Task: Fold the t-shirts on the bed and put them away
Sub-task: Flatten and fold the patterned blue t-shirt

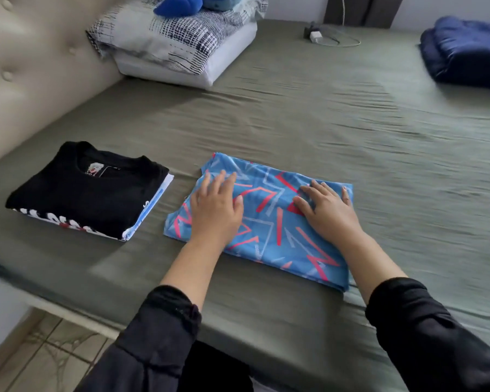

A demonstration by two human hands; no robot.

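A folded blue t-shirt (269, 224) with red and white angular marks lies on the grey-green bed sheet (323, 131), near the front edge. My left hand (215, 207) rests flat on its left part, fingers straight. My right hand (327, 210) presses flat on its right part, fingers spread. To the left sits a small stack of folded shirts: a black t-shirt (79, 193) on top, with a white and light-blue one (153, 205) showing under its right edge.
Two stacked pillows (181, 43) with a blue plush toy (181, 4) sit at the back by the padded headboard (34, 60). A charger and cable (323, 38) lie at the far edge. A folded navy blanket (467, 52) is at the far right. Tiled floor (48, 360) shows lower left.
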